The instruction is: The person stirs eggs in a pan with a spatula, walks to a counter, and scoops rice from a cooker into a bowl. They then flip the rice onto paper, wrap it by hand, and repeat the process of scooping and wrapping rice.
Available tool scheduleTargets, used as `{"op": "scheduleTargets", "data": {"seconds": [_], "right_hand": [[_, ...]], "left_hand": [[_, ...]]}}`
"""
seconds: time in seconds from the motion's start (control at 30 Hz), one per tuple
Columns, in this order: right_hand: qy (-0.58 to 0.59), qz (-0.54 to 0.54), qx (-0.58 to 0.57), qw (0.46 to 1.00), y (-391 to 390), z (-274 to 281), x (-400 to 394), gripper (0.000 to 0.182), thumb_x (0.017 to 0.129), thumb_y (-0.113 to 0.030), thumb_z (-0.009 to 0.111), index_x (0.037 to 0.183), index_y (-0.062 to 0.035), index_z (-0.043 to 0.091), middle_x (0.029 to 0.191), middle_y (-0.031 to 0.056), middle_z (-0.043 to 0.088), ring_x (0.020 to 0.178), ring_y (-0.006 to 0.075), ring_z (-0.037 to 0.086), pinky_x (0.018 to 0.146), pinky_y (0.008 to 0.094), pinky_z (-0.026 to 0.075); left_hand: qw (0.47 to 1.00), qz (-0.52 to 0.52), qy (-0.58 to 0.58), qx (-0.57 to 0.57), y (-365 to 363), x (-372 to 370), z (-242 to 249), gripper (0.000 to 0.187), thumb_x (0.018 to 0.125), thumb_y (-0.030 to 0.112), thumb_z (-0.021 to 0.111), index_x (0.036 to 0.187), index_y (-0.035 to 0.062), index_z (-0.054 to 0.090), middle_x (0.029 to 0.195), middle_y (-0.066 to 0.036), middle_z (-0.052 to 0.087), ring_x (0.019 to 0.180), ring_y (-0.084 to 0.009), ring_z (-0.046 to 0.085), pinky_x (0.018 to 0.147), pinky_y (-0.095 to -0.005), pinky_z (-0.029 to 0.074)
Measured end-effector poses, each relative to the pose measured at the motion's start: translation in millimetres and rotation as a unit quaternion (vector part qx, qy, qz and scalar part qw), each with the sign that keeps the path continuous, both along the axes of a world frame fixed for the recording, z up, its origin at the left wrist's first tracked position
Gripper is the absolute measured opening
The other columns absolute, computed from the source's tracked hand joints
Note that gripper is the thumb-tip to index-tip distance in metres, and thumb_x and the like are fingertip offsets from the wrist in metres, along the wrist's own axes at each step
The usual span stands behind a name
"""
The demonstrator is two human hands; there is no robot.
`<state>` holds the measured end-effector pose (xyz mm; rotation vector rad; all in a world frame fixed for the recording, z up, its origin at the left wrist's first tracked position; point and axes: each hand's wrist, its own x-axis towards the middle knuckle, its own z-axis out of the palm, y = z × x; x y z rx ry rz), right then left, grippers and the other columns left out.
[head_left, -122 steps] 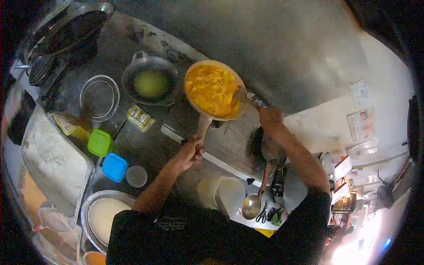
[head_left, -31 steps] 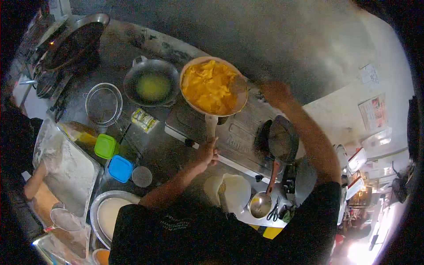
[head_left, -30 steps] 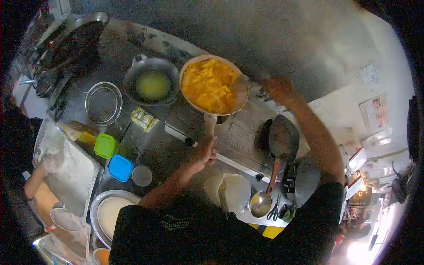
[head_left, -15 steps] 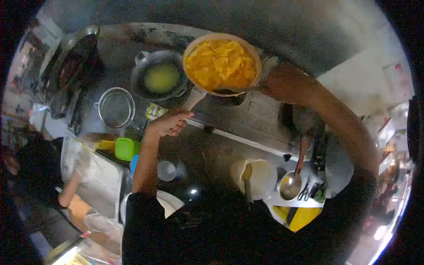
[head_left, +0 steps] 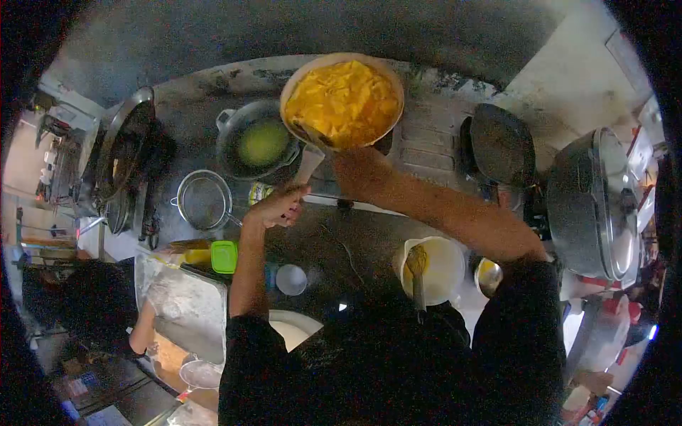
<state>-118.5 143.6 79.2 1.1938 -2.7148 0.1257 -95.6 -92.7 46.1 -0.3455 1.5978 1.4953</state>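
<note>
A large round pan (head_left: 285,79) full of bright yellow-orange food stands on the stove. My left hand (head_left: 275,207) is closed round the pan's pale handle (head_left: 310,163), below the rim. My right hand (head_left: 359,170) is at the pan's lower edge, its fingers closed on a dark utensil (head_left: 310,133) whose end reaches over the food. Its fingertips are partly hidden. Left of the pan is a dark wok (head_left: 229,150) with yellow-green liquid in it.
A sieve (head_left: 204,200), a green-lidded container (head_left: 224,256) and a white-dusted tray (head_left: 195,309) lie left, near a co-worker's arm (head_left: 144,326). A white pitcher (head_left: 446,268) holds a whisk (head_left: 418,266). At right stand a dark pan (head_left: 502,145) and large pot (head_left: 579,206).
My right hand has moved from the pan's right side leftward along its lower edge, with the utensil. The camera view has shifted, showing more at the right. My left hand keeps its hold.
</note>
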Motion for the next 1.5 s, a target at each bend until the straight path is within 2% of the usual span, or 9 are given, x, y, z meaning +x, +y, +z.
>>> {"op": "scheduleTargets", "data": {"seconds": [0.1, 0.33, 0.4, 0.5, 0.7, 0.87, 1.17, 1.33, 1.5], "right_hand": [[-0.117, -0.081, -0.023, 0.990, -32.2, 17.5, 1.7, 0.019, 0.080, -0.014, 0.056, 0.086, 0.0032, 0.064, 0.087, 0.0186, 0.064, 0.082, 0.0317, 0.065, 0.065, 0.0412, 0.054], [-0.058, -0.155, -0.142, 0.976, -32.0, -31.5, -81.4, 0.025, 0.081, -0.015, 0.051, 0.097, -0.0012, 0.064, 0.091, 0.0136, 0.065, 0.081, 0.0328, 0.064, 0.070, 0.0414, 0.052], [-0.067, -0.144, -0.056, 0.986, -2.7, 2.6, -89.6, 0.029, 0.083, -0.020, 0.049, 0.104, -0.0055, 0.063, 0.093, 0.0125, 0.065, 0.083, 0.0334, 0.063, 0.075, 0.0413, 0.052], [0.231, 0.034, 0.067, 0.970, 51.4, -17.0, -144.0, 0.031, 0.088, -0.029, 0.047, 0.106, -0.0084, 0.062, 0.094, 0.0163, 0.064, 0.091, 0.0304, 0.062, 0.081, 0.0427, 0.050], [-0.069, -0.174, 0.176, 0.966, 63.2, 179.4, -52.8, 0.022, 0.079, -0.013, 0.057, 0.098, -0.0069, 0.065, 0.091, 0.0156, 0.064, 0.090, 0.0281, 0.063, 0.077, 0.0411, 0.051], [0.178, -0.059, 0.154, 0.970, 93.6, 130.0, -42.1, 0.017, 0.078, -0.014, 0.058, 0.092, -0.0055, 0.065, 0.084, 0.0153, 0.063, 0.080, 0.0282, 0.065, 0.067, 0.0420, 0.052], [-0.016, -0.142, 0.088, 0.986, 95.9, 154.4, 13.3, 0.020, 0.088, -0.022, 0.052, 0.093, -0.0065, 0.064, 0.082, 0.0177, 0.064, 0.075, 0.0357, 0.063, 0.071, 0.0474, 0.050], [-0.079, -0.048, 0.124, 0.988, 74.9, 112.1, 4.9, 0.026, 0.090, -0.024, 0.050, 0.091, -0.0017, 0.064, 0.076, 0.0189, 0.063, 0.075, 0.0370, 0.062, 0.071, 0.0485, 0.049], [-0.140, -0.046, -0.041, 0.988, 39.3, 50.3, -17.1, 0.024, 0.088, -0.019, 0.052, 0.087, 0.0017, 0.065, 0.074, 0.0223, 0.062, 0.073, 0.0375, 0.063, 0.069, 0.0478, 0.049]], "left_hand": [[1.000, 0.016, -0.011, 0.020, -1.5, 6.0, -11.8, 0.028, 0.087, 0.036, 0.063, 0.091, 0.0158, 0.044, 0.060, 0.005, 0.037, 0.044, -0.0057, 0.035, 0.037, -0.0226, 0.029], [0.996, 0.059, 0.063, 0.003, 9.8, 16.9, -8.1, 0.031, 0.085, 0.037, 0.066, 0.093, 0.0139, 0.046, 0.058, 0.006, 0.038, 0.044, -0.0054, 0.036, 0.038, -0.0228, 0.029], [0.995, 0.080, 0.037, 0.041, 14.5, 20.7, -11.1, 0.029, 0.085, 0.035, 0.065, 0.094, 0.0141, 0.047, 0.059, 0.006, 0.038, 0.044, -0.0047, 0.035, 0.037, -0.0226, 0.029], [0.981, 0.116, -0.016, 0.154, 10.2, 24.0, -38.0, 0.020, 0.088, 0.031, 0.059, 0.099, 0.0173, 0.051, 0.059, 0.009, 0.041, 0.041, -0.0018, 0.033, 0.034, -0.0188, 0.028], [0.959, 0.143, -0.044, 0.242, 39.9, 41.2, -36.9, 0.017, 0.092, 0.027, 0.055, 0.093, 0.0183, 0.041, 0.059, 0.008, 0.034, 0.044, -0.0028, 0.033, 0.038, -0.0218, 0.030], [0.951, 0.188, -0.037, 0.244, 65.0, 55.3, -38.8, 0.022, 0.092, 0.026, 0.056, 0.096, 0.0181, 0.037, 0.060, 0.005, 0.035, 0.044, -0.0064, 0.034, 0.038, -0.0242, 0.031], [0.953, 0.208, -0.022, 0.218, 73.1, 59.9, -40.0, 0.025, 0.086, 0.033, 0.064, 0.095, 0.0200, 0.044, 0.057, 0.005, 0.040, 0.044, -0.0075, 0.038, 0.037, -0.0243, 0.032], [0.962, 0.166, -0.002, 0.215, 67.0, 56.5, -34.7, 0.025, 0.089, 0.031, 0.060, 0.091, 0.0186, 0.038, 0.060, 0.004, 0.040, 0.046, -0.0077, 0.039, 0.039, -0.0265, 0.033], [0.968, 0.134, -0.021, 0.210, 61.1, 51.4, -33.4, 0.024, 0.091, 0.029, 0.058, 0.087, 0.0170, 0.037, 0.061, 0.004, 0.038, 0.047, -0.0073, 0.039, 0.040, -0.0270, 0.034]]}}
